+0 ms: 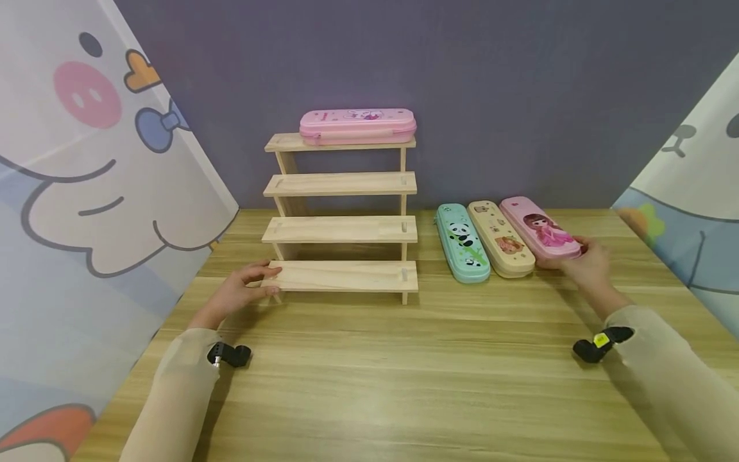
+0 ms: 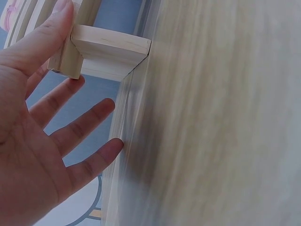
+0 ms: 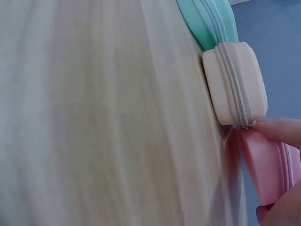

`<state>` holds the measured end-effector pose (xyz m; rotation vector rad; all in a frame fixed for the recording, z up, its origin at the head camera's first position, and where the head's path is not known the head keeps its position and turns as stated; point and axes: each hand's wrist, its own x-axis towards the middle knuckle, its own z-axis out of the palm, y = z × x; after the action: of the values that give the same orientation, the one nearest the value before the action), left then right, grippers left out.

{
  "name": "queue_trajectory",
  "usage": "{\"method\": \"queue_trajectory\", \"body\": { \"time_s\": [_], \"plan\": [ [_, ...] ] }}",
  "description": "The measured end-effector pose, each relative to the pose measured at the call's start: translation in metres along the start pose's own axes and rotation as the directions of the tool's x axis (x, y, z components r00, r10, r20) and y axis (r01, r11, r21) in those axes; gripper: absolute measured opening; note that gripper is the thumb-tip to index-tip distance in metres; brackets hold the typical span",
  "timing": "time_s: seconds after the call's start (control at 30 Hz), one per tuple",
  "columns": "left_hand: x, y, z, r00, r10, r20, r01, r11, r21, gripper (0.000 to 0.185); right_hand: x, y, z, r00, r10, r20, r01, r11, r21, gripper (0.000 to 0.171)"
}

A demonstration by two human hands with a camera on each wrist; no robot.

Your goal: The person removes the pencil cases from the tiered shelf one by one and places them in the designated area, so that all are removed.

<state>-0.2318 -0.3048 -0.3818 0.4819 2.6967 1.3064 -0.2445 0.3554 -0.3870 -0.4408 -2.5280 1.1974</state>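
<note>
My right hand [image 1: 590,268] grips the near end of a pink zip pencil case [image 1: 539,228] with a girl in a pink dress on its lid. In the right wrist view, thumb and finger lie on either side of the pink case [image 3: 263,165]. Just left of it lies a cream pencil case [image 1: 499,237], then a mint-green one with a panda [image 1: 462,240]. At the left end of a four-step wooden display shelf [image 1: 340,276], my left hand [image 1: 233,295] holds the lowest board between thumb and index finger. Its other fingers [image 2: 82,129] spread out below.
Another pink pencil case [image 1: 358,126] lies lengthwise on the shelf's top step. A grey-blue panel [image 1: 491,96] stands behind the wood-grain table [image 1: 369,378]. Cartoon-printed panels [image 1: 115,212] rise along the left and right sides.
</note>
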Motion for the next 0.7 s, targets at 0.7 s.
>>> {"method": "queue_trajectory", "body": {
  "time_s": [0.7],
  "plan": [
    [-0.0016,0.0021,0.0021,1.0,0.006,-0.01,-0.006,1.0,-0.014,0.05,-0.0047,0.0087,-0.0041,0.975,-0.081,0.207,0.082,0.997,0.006,0.084]
  ]
}}
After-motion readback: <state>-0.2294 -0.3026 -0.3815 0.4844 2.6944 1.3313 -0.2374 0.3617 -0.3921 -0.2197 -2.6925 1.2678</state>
